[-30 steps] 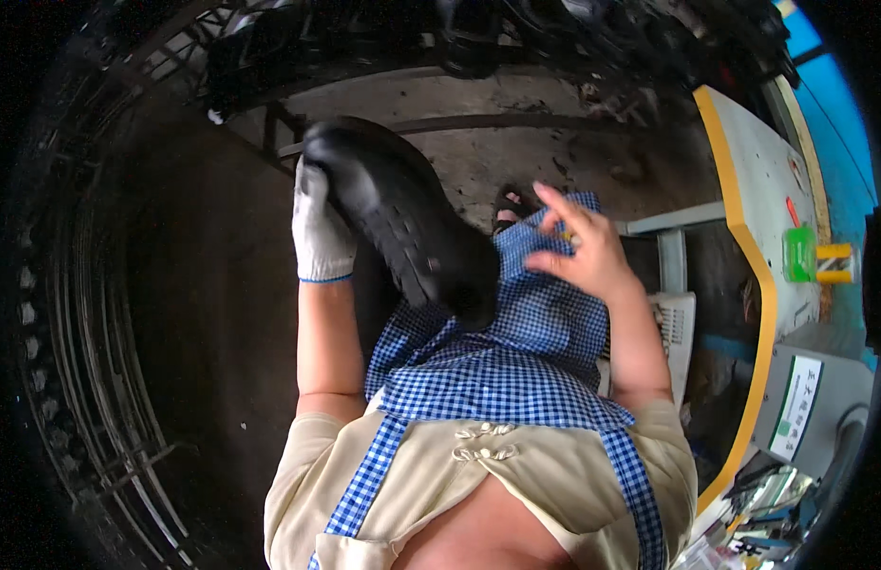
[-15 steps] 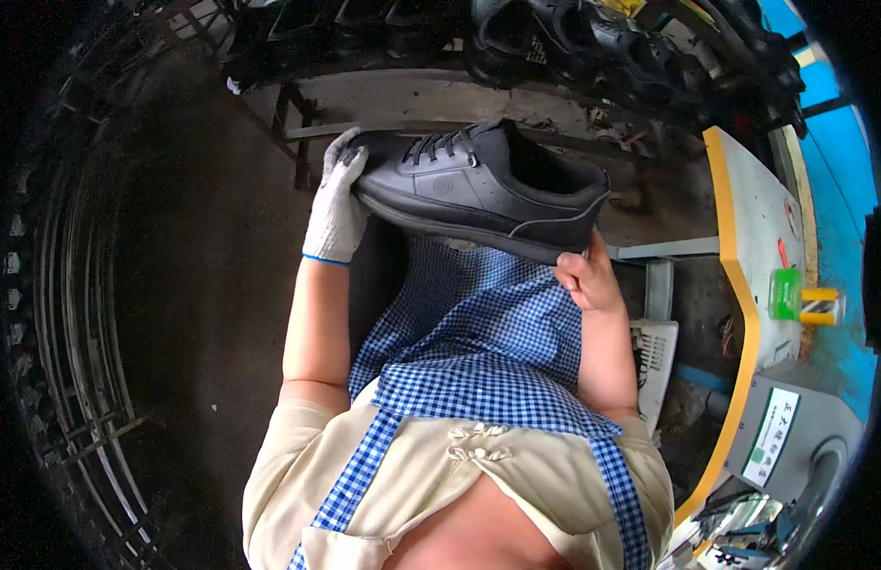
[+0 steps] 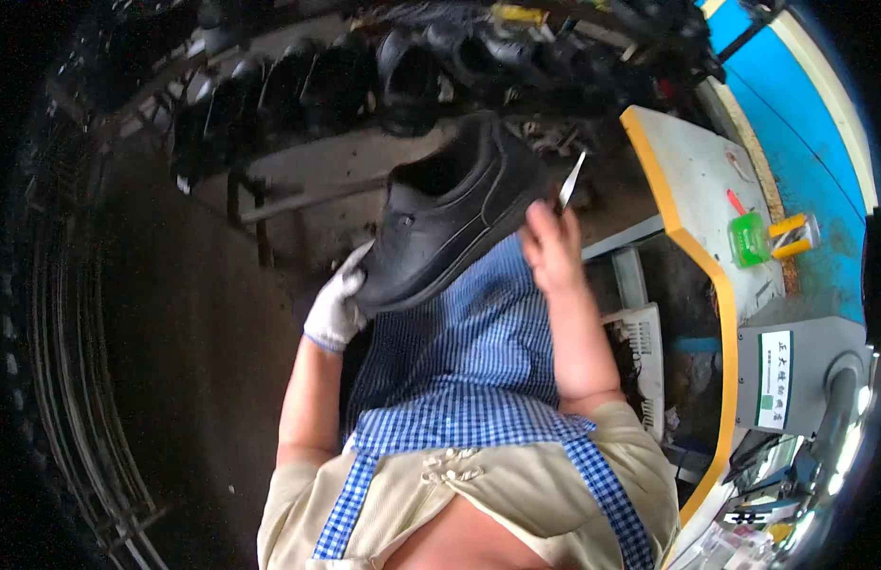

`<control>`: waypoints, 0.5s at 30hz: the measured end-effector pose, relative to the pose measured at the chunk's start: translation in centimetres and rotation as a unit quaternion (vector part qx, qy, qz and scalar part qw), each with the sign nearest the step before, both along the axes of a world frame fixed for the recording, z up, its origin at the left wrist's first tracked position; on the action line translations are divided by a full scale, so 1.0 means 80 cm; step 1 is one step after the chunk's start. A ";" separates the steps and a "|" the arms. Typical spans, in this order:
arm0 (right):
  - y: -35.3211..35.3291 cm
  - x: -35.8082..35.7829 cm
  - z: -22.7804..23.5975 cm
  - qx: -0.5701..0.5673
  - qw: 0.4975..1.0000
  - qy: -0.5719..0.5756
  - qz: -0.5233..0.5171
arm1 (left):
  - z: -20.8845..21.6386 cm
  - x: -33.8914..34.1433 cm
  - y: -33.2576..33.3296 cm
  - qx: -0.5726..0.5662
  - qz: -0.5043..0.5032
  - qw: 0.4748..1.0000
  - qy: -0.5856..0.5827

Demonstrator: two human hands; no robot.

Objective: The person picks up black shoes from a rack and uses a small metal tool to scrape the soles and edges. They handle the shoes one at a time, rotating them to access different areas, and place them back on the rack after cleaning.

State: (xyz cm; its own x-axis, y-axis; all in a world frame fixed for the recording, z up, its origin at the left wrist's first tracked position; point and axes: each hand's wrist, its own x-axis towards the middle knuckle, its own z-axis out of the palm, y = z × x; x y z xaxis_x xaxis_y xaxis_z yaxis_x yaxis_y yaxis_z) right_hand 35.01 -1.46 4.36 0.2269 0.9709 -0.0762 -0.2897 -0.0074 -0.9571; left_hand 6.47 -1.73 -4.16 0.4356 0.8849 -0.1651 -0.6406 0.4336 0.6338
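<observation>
A black lace-up shoe [image 3: 431, 242] is held in front of my apron, tilted with its toe low on the left and its heel high on the right. My left hand [image 3: 336, 309], in a white knitted glove, is closed around the toe end. Just beside the heel is my bare right hand [image 3: 554, 249], its fingers somewhat blurred. From its fingers a slim pointed metal blade [image 3: 573, 180] sticks up; the handle is mostly hidden. Whether the right hand touches the shoe I cannot tell.
Several black shoes [image 3: 407, 71] line a rack across the far side. At the right stands a white worktable with a yellow edge [image 3: 692, 228], bearing a green container [image 3: 747, 238] and a grey machine [image 3: 811, 366]. A white plastic basket [image 3: 649, 370] sits below it. Metal rails [image 3: 65, 380] run along the left.
The shoe has swung from nearly level to slanted, toe down and heel up. My right hand has come off the heel, and the blade now shows in it. The view has shifted too.
</observation>
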 end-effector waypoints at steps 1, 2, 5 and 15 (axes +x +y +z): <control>-0.009 -0.009 -0.018 0.032 0.998 0.039 0.028 | 0.009 0.013 -0.001 0.026 0.017 1.000 0.001; -0.016 -0.020 -0.036 0.061 0.993 0.082 0.065 | 0.015 0.022 0.000 0.044 0.038 0.998 0.004; -0.043 -0.080 -0.067 0.133 0.973 0.059 0.179 | 0.030 0.052 -0.008 0.130 0.113 0.981 0.091; 0.031 0.028 0.065 0.083 0.990 0.023 -0.109 | 0.063 0.074 -0.030 0.170 0.013 0.972 0.164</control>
